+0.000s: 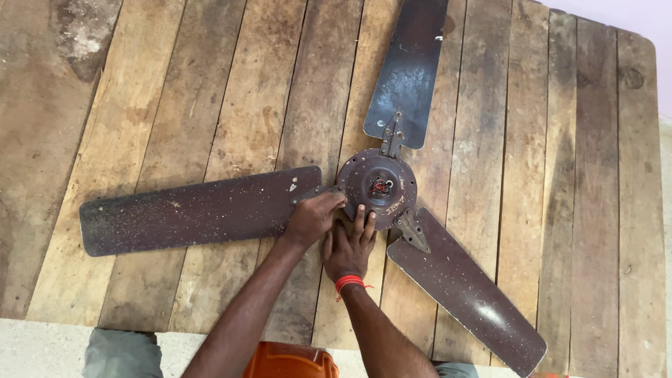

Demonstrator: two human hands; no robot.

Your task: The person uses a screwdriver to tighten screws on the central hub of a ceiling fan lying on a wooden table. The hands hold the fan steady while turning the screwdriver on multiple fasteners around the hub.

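Observation:
A dark brown three-bladed ceiling fan lies flat on a plank table, its round motor hub point(379, 183) in the middle. My left hand point(313, 217) grips the metal bracket where the left blade point(196, 211) joins the hub. My right hand point(349, 246), with a red thread at the wrist, rests fingers spread against the hub's lower edge. A second blade point(408, 70) points up and a third blade point(465, 290) runs down to the right.
The worn wooden plank table point(210, 91) fills most of the view, its right edge near a pale wall point(640, 14). An orange plastic object point(290, 362) sits at the bottom near my body, by a pale floor strip point(42, 350).

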